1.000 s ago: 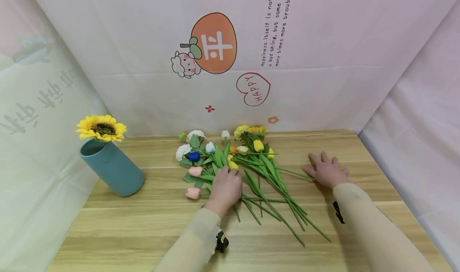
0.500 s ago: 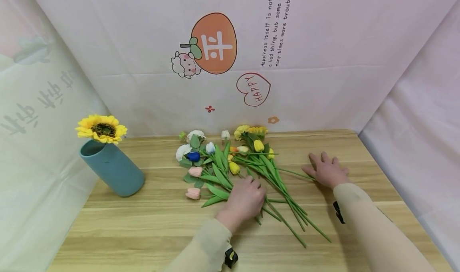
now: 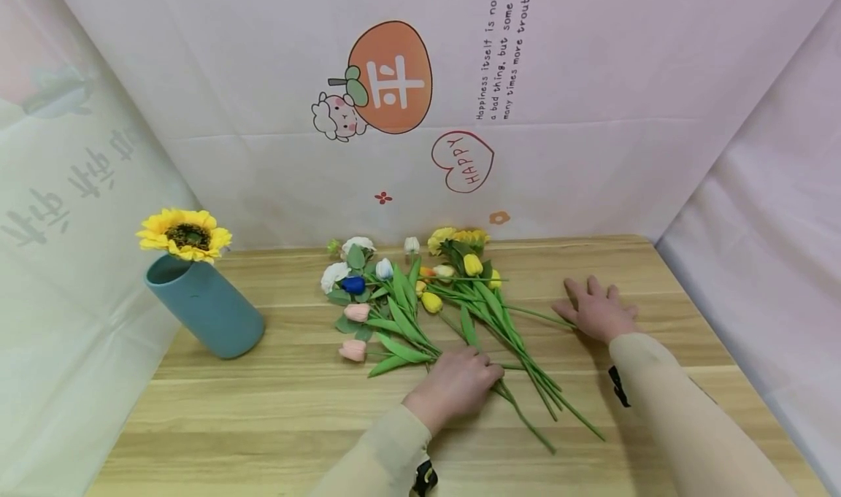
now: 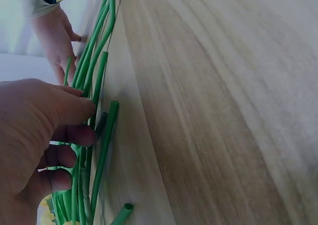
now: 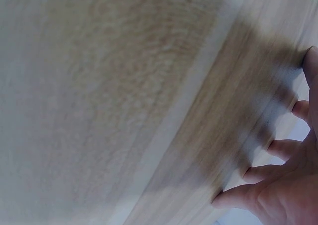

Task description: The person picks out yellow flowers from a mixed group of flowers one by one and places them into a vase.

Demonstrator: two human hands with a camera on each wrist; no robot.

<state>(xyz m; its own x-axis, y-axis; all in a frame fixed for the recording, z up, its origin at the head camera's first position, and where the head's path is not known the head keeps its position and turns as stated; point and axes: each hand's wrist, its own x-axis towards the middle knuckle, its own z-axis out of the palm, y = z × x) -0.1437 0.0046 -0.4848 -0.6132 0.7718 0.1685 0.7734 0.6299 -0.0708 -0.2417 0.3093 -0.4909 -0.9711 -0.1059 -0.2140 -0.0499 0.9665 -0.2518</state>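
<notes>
My left hand [image 3: 456, 384] pinches several green flower stems [image 3: 522, 413] near their lower ends, low over the tabletop. In the left wrist view, the thumb and index finger close on the stems [image 4: 102, 76], while the other fingers curl beside them. Those stems lead back toward a yellow tulip [image 3: 431, 302] and pink tulips [image 3: 357, 312]; exactly which ones are gripped is hidden. My right hand [image 3: 599, 311] rests with spread fingers on the table at the right, by the tip of one stem. On the right wrist view, its fingertips [image 5: 231, 196] press the wood and hold nothing.
A teal vase [image 3: 206, 311] with a slanted body stands at the left, with a sunflower [image 3: 187, 236] in it. White flowers [image 3: 335, 276], a blue tulip [image 3: 352, 284] and yellow flowers [image 3: 473, 265] lie along the back of the wooden table [image 3: 263, 424]. Printed cloth walls surround it.
My left hand has slid from beside the flower heads down the stems, toward the right and front. Stem ends there have drawn together, and the yellow tulip has shifted slightly right. The right hand stays still.
</notes>
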